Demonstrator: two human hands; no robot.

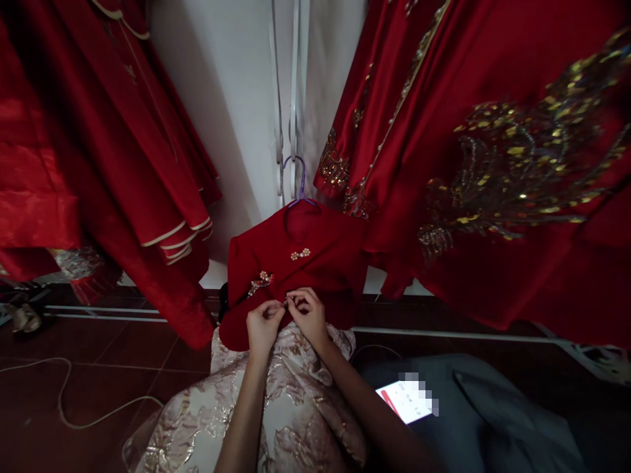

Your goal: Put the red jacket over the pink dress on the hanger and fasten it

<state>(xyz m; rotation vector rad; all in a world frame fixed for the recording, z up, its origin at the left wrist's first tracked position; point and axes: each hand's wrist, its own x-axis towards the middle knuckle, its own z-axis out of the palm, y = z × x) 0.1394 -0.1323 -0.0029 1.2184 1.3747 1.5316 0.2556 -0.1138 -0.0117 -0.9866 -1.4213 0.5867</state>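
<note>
A small red jacket [315,263] hangs on a purple hanger [300,190] from white rails against the wall. It has pearl-like clasps [300,254] down its front and a beaded ornament [260,283] at its left. My left hand [263,325] and my right hand [308,314] meet at the jacket's lower front. Both pinch a small clasp [287,303] between their fingertips. Below the jacket spreads a cream and gold brocade skirt [296,407], under my forearms.
Long red gowns [123,164] hang at the left. A red gown with gold sequin embroidery [493,171] hangs at the right. A white cord [64,401] lies on the dark red floor. A lit phone screen [409,399] rests on grey cloth at lower right.
</note>
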